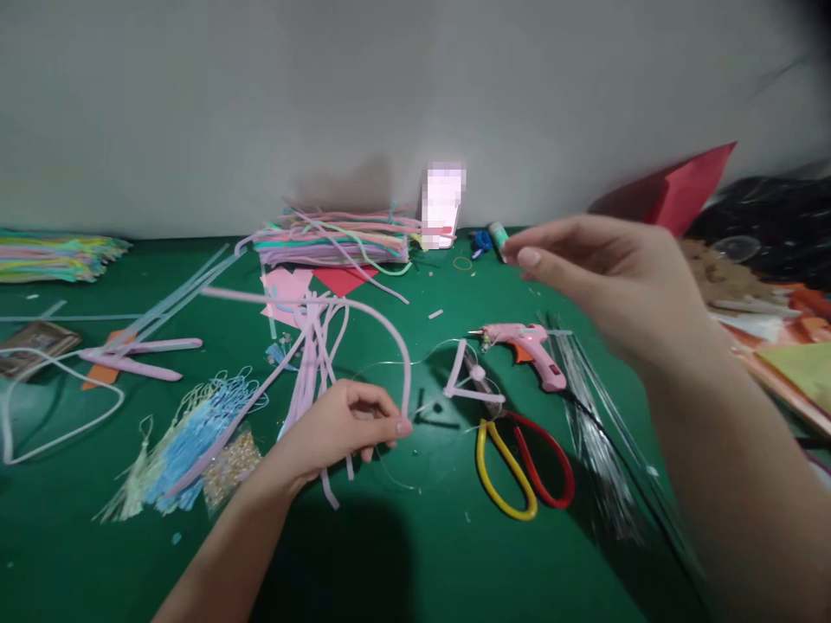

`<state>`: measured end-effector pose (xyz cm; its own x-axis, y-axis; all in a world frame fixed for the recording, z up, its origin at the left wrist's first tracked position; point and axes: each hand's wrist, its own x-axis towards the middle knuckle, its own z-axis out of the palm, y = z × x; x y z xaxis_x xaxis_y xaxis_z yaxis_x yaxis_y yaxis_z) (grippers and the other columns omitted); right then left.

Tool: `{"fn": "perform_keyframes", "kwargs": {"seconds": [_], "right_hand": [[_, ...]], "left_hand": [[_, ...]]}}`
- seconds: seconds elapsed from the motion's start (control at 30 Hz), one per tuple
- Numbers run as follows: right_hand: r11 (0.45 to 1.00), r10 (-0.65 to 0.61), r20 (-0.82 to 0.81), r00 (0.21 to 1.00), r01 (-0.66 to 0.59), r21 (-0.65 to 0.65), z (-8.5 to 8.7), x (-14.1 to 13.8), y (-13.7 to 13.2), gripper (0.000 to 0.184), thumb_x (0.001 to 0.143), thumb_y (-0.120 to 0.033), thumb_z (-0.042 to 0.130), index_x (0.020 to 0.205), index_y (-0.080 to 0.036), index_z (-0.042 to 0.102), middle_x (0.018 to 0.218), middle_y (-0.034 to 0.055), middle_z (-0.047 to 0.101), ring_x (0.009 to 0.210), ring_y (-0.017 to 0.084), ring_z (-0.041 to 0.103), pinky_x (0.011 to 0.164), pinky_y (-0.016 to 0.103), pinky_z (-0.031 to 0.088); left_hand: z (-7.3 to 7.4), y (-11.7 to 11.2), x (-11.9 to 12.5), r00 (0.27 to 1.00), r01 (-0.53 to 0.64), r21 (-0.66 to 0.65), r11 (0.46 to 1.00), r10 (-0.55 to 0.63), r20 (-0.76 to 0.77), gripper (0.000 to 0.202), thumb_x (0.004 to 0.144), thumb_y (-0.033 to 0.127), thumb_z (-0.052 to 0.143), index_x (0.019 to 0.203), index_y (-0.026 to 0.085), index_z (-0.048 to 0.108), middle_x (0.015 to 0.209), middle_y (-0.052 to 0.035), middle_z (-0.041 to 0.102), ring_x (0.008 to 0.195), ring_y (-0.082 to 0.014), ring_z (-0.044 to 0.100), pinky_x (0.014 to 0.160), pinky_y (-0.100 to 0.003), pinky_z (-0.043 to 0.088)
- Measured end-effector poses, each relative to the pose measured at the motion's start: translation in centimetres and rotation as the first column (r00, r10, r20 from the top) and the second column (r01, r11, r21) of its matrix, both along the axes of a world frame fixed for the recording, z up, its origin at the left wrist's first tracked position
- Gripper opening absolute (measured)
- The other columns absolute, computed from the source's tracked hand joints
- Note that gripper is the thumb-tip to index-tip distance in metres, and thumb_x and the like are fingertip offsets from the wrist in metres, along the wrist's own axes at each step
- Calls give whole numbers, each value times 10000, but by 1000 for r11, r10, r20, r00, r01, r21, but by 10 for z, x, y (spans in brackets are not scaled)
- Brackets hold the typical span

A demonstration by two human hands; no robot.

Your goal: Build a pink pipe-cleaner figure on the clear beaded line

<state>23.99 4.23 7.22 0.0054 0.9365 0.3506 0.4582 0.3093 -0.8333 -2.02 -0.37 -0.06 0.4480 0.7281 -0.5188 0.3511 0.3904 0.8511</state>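
My left hand (363, 420) pinches the end of a pale pink pipe cleaner (397, 342) between thumb and fingers. From there it curves up and stretches away to the left. My right hand (590, 277) is raised at the right, thumb and forefinger closed together; whatever they may hold is too small to make out. Between the hands is a small bent pink pipe-cleaner shape (471, 389) with a round pale bead-like piece, near a loop of thin clear thread. Red-and-yellow-handled scissors (506, 472) lie just below it. Several pink pipe cleaners (312, 346) lie behind my left hand.
A pink glue gun (529, 342) lies beside a bundle of clear strands (601, 467). Blue tassels (195, 441) and a bag of gold beads (234, 463) are left. A pipe-cleaner bundle (334, 242) and lit phone (442, 203) stand by the wall.
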Motion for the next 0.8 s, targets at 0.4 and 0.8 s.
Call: {"fn": "perform_keyframes", "kwargs": {"seconds": [0.4,0.8], "right_hand": [[973,22,192,981,23,-228,-49,-68,-87,154,811,-277,650,918,-218,744,650,-6,599,477,95,483,476,230,408],[929,-28,254,967,119,-351,-62,-93,-79,218,816,-288,555,649,-196,661,432,-45,462,409,109,404,436,230,271]], "left_hand": [[-1,-3,4,996,-81,81,993,84,-42,238,739,400,699,691,168,678,627,7,639,478,-73,498,446,-178,369],[7,-13,16,973,-39,273,961,98,-208,214,765,333,595,622,176,624,520,37,518,475,-111,481,458,-215,338]]}}
